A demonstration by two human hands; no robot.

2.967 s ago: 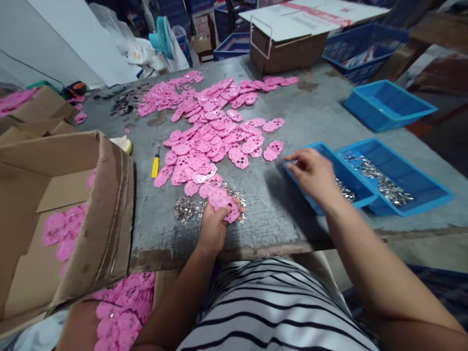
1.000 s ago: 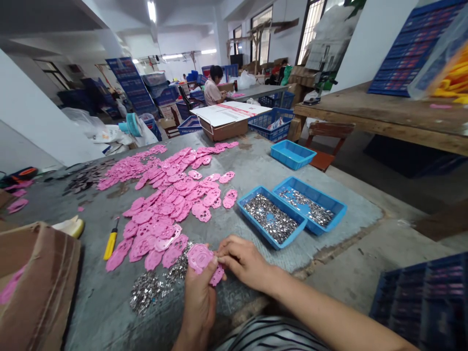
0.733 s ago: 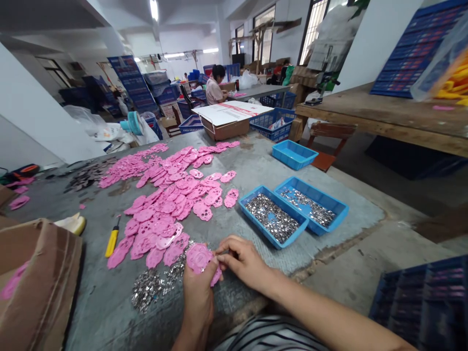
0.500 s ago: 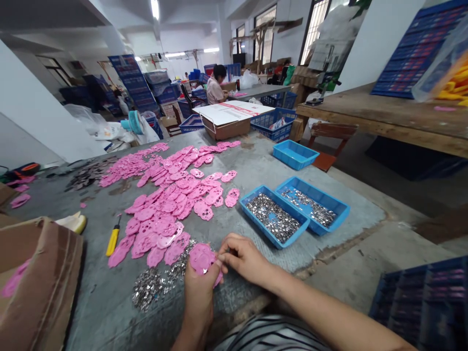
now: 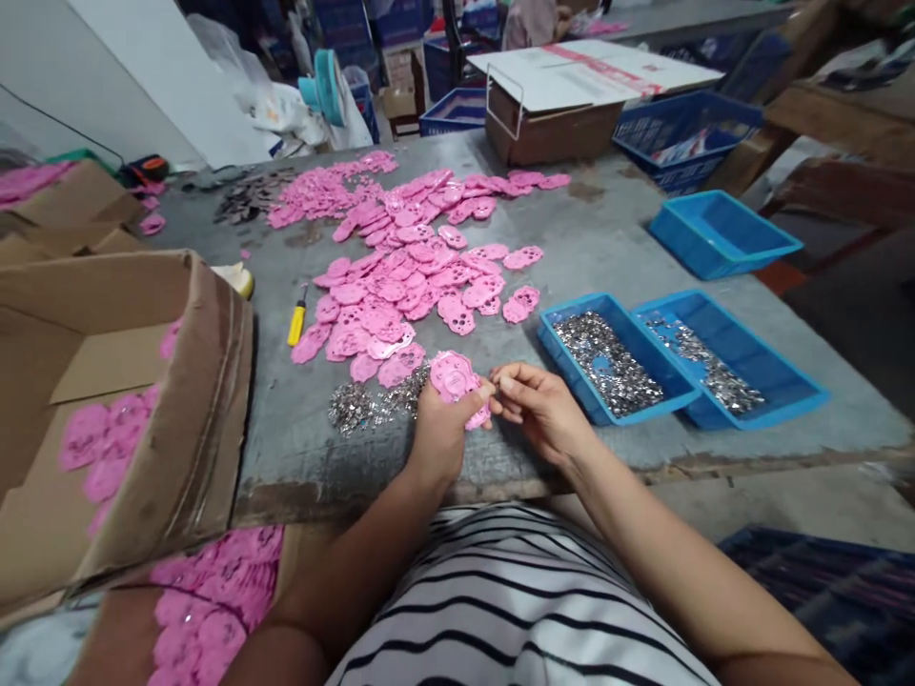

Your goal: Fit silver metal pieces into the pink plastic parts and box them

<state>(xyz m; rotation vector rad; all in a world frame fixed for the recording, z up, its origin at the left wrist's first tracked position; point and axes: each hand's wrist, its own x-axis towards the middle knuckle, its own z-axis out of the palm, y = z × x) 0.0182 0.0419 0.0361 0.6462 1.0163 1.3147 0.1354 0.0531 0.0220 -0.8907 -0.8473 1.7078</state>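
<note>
Centre frame: left hand grips pink plastic piece above table edge; right hand pinches its rim. Right: two blue trays w/ small metal parts. Left: cardboard box w/ pink pieces.

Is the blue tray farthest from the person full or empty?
Empty. The far blue tray shows only its bare blue floor, while the two nearer trays each hold silvery metal bits.

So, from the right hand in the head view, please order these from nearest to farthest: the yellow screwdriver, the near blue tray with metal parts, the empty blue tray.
From the right hand:
1. Near blue tray, just to its right, holding metal parts.
2. Yellow screwdriver, to the left, past the pink pieces.
3. Empty blue tray, far right, farther up the table.
</note>
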